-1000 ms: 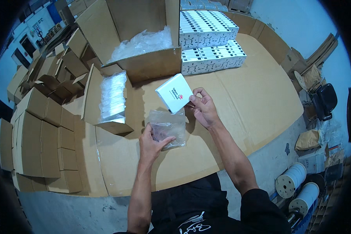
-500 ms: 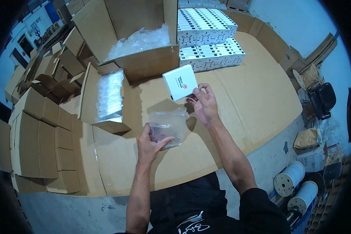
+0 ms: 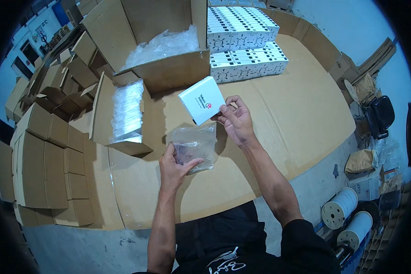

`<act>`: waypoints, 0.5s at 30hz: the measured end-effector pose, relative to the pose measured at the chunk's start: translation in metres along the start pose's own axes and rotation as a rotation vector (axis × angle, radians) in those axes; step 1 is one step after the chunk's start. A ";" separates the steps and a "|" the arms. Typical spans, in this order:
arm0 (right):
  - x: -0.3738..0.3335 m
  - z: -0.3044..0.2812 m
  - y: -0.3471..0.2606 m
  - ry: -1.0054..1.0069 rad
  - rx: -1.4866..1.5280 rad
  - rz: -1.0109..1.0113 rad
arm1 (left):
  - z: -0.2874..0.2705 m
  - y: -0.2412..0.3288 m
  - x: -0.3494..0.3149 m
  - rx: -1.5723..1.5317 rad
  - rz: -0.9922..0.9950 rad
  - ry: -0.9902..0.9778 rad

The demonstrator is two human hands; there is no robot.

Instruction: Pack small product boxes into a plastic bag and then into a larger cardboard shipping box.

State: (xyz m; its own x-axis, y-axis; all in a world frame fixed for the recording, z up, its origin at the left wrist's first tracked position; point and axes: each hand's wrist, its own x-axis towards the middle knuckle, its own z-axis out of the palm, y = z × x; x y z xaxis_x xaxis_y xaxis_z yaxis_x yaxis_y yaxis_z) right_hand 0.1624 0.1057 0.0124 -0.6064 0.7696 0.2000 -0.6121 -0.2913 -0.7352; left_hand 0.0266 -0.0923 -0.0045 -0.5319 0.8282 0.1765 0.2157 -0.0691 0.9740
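Holding a small white square box (image 3: 202, 106) by its lower corner, the right hand (image 3: 236, 120) had its fingertips pinched on the cardboard, raised above the cardboard-covered table (image 3: 306, 114). The left hand (image 3: 176, 166) gripped a clear plastic bag (image 3: 195, 147) just below the box, thumb over its lower edge and fingers curled beneath; something dark showed inside, too blurred to identify.

The pinch on one corner looked thin: the box could twist or slip out and fall onto the bag. The bag's mouth appeared slack, held from one side only, so a box corner might catch on the film and crumple or tear it.

Behind the hands stood a large open carton (image 3: 160, 50) filled with loose clear plastic bags, close enough that a forward reach would meet its front wall. To the left, a smaller open carton (image 3: 123, 114) held a stack of flat clear bags. Two blocks of white boxes (image 3: 246, 41) sat at the far side, well apart from the hands. Stacked brown cartons (image 3: 45, 150) crowded the left edge, and spools of white tape (image 3: 340, 208) stood on the floor at the right.
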 end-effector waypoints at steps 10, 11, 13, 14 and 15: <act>-0.001 -0.008 -0.001 -0.085 -0.054 0.069 | 0.000 0.003 0.000 -0.028 -0.068 0.012; -0.001 -0.009 -0.001 -0.086 -0.055 0.068 | 0.000 0.003 0.001 -0.029 -0.066 0.012; -0.001 -0.011 -0.002 -0.080 -0.124 0.096 | 0.000 0.003 0.001 -0.049 -0.024 0.017; -0.002 -0.011 -0.002 -0.081 -0.124 0.096 | 0.000 0.002 0.000 -0.049 -0.024 0.018; -0.002 -0.011 -0.003 -0.085 -0.102 0.132 | -0.001 0.000 -0.001 -0.057 -0.017 0.017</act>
State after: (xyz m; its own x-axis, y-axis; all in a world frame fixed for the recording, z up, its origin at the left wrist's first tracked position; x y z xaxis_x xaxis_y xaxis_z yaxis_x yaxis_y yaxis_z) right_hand 0.1709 0.1106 0.0070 -0.7217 0.6761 0.1481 -0.4721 -0.3244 -0.8197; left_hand 0.0263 -0.0933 -0.0043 -0.5493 0.8197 0.1623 0.1602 -0.0873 0.9832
